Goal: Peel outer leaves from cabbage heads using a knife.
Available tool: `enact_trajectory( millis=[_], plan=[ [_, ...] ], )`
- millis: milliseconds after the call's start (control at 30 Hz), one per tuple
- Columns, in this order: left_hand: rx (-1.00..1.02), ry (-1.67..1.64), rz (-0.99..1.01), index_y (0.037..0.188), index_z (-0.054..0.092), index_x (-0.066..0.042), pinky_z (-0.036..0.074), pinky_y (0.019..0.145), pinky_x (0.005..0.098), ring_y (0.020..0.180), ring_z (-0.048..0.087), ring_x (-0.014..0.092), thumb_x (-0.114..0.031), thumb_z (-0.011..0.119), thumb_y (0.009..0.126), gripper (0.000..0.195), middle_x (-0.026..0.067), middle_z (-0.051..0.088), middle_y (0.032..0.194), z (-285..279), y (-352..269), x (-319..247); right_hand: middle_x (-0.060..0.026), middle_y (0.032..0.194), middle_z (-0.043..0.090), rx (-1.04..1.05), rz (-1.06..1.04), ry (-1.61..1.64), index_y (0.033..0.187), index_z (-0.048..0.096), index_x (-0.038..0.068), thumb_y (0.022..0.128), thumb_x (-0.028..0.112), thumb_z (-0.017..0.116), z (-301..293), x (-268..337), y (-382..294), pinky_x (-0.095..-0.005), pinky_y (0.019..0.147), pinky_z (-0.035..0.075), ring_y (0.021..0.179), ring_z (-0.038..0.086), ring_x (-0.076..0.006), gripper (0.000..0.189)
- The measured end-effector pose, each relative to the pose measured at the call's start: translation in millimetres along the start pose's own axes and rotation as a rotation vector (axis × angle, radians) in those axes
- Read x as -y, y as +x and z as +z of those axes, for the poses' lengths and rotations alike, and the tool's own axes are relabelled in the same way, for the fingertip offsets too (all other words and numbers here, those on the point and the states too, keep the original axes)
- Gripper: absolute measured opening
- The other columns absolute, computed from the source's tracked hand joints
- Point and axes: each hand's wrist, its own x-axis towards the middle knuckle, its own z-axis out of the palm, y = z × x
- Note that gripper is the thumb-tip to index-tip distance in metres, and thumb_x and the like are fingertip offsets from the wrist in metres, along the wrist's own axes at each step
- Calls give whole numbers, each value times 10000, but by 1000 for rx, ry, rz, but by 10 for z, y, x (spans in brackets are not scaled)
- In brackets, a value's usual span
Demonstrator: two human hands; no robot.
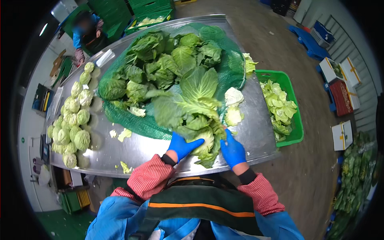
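Observation:
A leafy green cabbage (205, 142) lies at the near edge of the steel table, its large outer leaves (199, 85) spread away from me. My left hand (184, 146), in a blue glove, grips its left side, with the thumb across the pale head. On the right side, my gloved right hand (233, 150) holds the outer leaves at their edge; its fingertips are partly hidden. Beyond both hands, several untrimmed cabbages (162, 64) rest on an opened green mesh bag (144, 126). Two pale pieces of cabbage (234, 97) lie to the right of the held one.
Trimmed cabbages (72, 120) are grouped along the left of the steel table (120, 156). A green crate (295, 126) of loose leaves stands against the right edge. Leaf scraps (124, 135) dot the tabletop. Another person (90, 33) stands at the far left, near stacked green crates (109, 12).

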Motion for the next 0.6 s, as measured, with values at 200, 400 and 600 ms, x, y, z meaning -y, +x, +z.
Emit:
enact_trajectory(
  millis=[200, 400, 600],
  plan=[
    [7, -361, -119, 1359, 323, -10, 472, 928, 348, 1098, 535, 233, -253, 812, 702, 854, 168, 526, 1201, -179, 52, 99, -240, 818, 627, -530, 127, -270, 1163, 535, 67, 896, 326, 525, -831, -912, 328, -500, 627, 465, 706, 601, -431, 372],
    [-275, -534, -356, 1388, 259, -25, 464, 920, 354, 1112, 524, 255, -312, 801, 720, 907, 182, 488, 1250, 86, 7, -94, -259, 836, 628, -230, 89, -329, 1065, 526, 47, 931, 388, 459, -680, -412, 160, -504, 636, 474, 769, 610, -428, 373],
    [-152, 147, 102, 1377, 317, -1, 333, 1043, 391, 1222, 428, 343, -353, 741, 748, 837, 238, 445, 1276, -9, 56, 139, -259, 956, 627, 204, 75, 266, 1187, 510, 66, 956, 440, 370, 311, 4, 119, -517, 722, 464, 868, 595, -441, 461]
  ],
)
